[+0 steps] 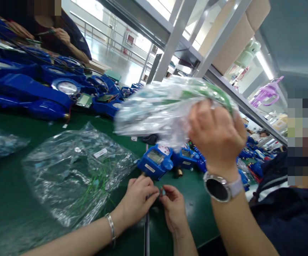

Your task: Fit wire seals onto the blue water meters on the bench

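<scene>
My left hand point(138, 195), with a silver bracelet at the wrist, has its fingers bent together close in front of a blue meter point(156, 161) that has a small display window. What its fingertips hold, if anything, is too small to make out. Beside it, my right hand point(174, 208) pinches a small light-blue piece point(163, 192) between thumb and fingertips. The fingertips of both hands almost meet. To the left of my left hand lies a clear plastic bag point(76, 170) with green wires and small light-blue pieces inside.
A co-worker's hand point(216, 135) with a watch reaches in from the right, gripping a blurred plastic bag point(154, 106) above my hands. Several blue meters point(65, 87) line the far side of the green table point(4, 202). Another person's hand point(61, 35) is at the upper left.
</scene>
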A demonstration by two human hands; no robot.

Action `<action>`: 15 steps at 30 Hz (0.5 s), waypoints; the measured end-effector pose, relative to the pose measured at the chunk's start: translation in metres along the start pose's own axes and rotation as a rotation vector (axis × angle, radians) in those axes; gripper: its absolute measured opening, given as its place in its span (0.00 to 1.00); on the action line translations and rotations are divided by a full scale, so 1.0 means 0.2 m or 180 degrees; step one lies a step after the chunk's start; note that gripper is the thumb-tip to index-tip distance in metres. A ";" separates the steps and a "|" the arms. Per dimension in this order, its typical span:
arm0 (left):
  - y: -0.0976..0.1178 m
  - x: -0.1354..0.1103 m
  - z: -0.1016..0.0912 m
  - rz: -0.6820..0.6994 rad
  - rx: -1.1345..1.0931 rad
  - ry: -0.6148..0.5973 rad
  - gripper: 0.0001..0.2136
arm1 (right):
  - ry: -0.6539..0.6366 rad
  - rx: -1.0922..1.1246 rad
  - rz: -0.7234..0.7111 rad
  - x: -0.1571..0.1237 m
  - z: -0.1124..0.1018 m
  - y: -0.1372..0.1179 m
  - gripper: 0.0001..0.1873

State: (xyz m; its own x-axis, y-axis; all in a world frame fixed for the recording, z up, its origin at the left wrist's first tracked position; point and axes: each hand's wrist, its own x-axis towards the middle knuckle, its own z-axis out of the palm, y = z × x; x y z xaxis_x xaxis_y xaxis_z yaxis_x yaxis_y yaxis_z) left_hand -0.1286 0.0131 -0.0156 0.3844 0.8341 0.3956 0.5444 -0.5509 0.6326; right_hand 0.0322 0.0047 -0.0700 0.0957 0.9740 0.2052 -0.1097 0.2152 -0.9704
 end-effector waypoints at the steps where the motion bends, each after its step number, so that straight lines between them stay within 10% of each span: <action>1: 0.01 0.00 -0.01 -0.0041 -0.0028 -0.0050 0.11 | -0.0060 0.0060 0.0013 0.00 0.00 0.00 0.15; 15: -0.01 0.06 0.01 -0.0906 -0.1446 -0.0758 0.16 | -0.0223 0.0711 0.0028 0.02 -0.01 -0.04 0.19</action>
State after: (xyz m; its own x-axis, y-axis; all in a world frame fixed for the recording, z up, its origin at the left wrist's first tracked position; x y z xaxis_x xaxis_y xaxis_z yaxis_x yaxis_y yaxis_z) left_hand -0.1229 0.0231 -0.0140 0.4554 0.8893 0.0411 0.2967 -0.1951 0.9348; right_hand 0.0351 0.0062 -0.0616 0.0257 0.9767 0.2129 -0.3271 0.2094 -0.9215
